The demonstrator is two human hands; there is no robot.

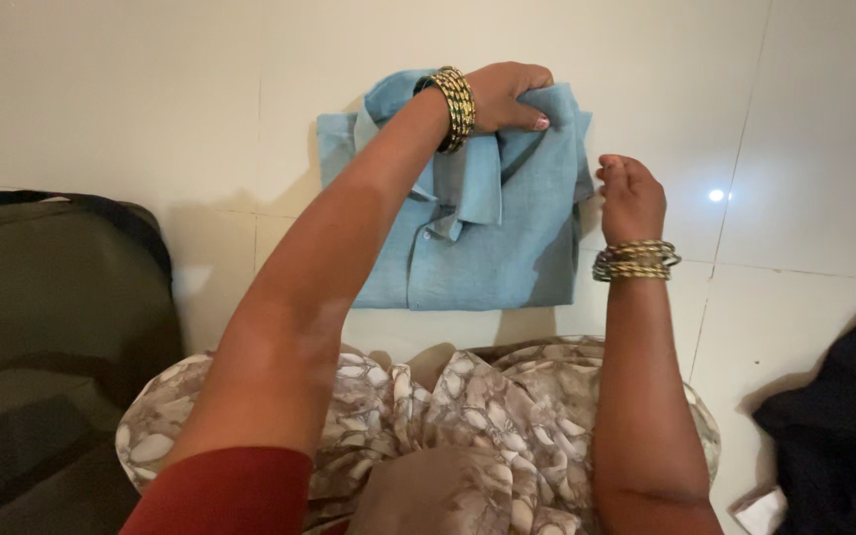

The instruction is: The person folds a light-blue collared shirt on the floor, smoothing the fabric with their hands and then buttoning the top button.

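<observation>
A folded light-blue collared shirt (487, 238) lies flat on the pale tiled floor (151, 89) in front of me. My left hand (507, 94), with green and gold bangles at the wrist, reaches across and pinches the cloth at the shirt's far right corner. My right hand (631, 193), also with gold bangles, rests against the shirt's right edge with its fingers curled on the fabric there. My lap, in a brown and cream patterned cloth (448, 436), is just below the shirt.
A dark olive bag or cushion (47, 317) sits on the floor at my left. A black cloth (844, 426) lies at the lower right, with a small white scrap (763, 510) beside it. A bright light spot reflects on the tiles at right.
</observation>
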